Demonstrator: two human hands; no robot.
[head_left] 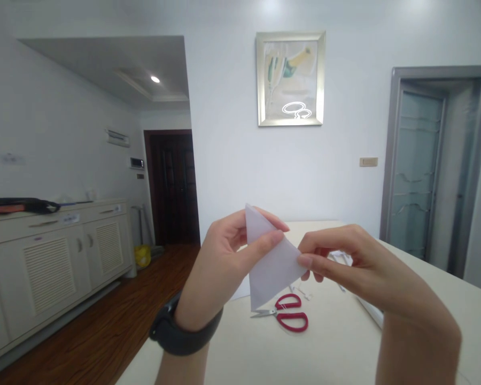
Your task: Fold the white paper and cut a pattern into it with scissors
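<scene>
A white sheet of paper folded into a triangle (270, 264) is held up in the air between both hands, above a cream table (336, 347). My left hand (224, 256), with a black band on its wrist, pinches the upper left part of the paper between thumb and fingers. My right hand (344, 262) pinches the paper's right corner with its fingertips. Below the paper, red-handled scissors (286, 314) lie flat on the table, touched by neither hand.
Small white scraps (340, 259) lie on the table behind my right hand. A white sideboard (52, 256) stands along the left wall, a dark door (172, 184) behind it. A framed picture (291, 77) hangs on the far wall, a glass door (420, 171) at right.
</scene>
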